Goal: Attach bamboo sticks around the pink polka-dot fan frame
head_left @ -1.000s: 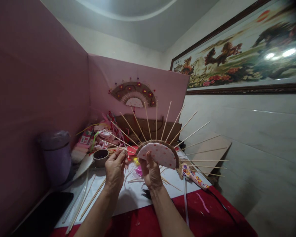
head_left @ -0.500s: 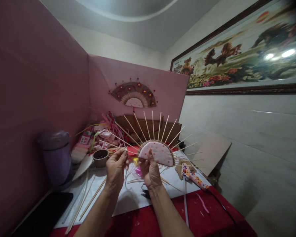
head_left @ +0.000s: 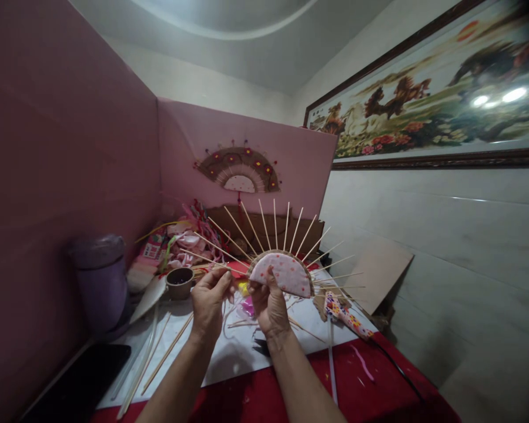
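A half-round fan frame point(head_left: 286, 274) is held up in front of me. Its base is covered in white cloth with red dots and edged in brown. Thin wooden sticks point(head_left: 275, 226) spread from the curved edge like rays. My right hand point(head_left: 270, 305) grips the base at its lower left, thumb on the cloth face and the other fingers behind. My left hand point(head_left: 209, 296) is closed in a pinch at the lowest left stick point(head_left: 198, 257), beside the base. What lies between its fingertips is mostly hidden.
A finished fan point(head_left: 240, 170) hangs on the pink board. Ribbons and scraps point(head_left: 189, 241), a brown cup point(head_left: 180, 283) and a purple lidded container point(head_left: 99, 282) stand left. Right lies a flower-patterned glue gun point(head_left: 348, 317) with a cord. Loose sticks point(head_left: 167, 352) and a black phone-like slab point(head_left: 79, 382) lie nearer.
The fan frame and both hands have shifted very slightly to the right. My left fingers have turned a little at the lowest stick, and the right hand keeps its grip.
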Motion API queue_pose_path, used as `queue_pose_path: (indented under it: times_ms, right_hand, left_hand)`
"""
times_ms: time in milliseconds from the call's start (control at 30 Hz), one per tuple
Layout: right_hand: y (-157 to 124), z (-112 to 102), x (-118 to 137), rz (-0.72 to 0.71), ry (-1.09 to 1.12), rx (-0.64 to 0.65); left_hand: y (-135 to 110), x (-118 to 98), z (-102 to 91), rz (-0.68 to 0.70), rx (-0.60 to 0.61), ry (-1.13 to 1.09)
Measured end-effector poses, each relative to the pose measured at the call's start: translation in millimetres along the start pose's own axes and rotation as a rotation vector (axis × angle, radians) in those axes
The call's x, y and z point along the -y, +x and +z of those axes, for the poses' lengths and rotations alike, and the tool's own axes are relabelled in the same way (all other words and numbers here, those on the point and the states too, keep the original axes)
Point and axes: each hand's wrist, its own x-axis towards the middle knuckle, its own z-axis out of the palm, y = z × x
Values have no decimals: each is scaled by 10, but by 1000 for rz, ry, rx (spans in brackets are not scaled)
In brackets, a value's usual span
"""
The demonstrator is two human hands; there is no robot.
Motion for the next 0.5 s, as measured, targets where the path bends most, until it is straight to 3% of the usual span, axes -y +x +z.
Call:
queue_pose_path:
  times_ms: [500]
  right_hand:
    - [-6,8,7,13,18,36]
  left_hand:
    - [-41,-82,50,10,-22,111]
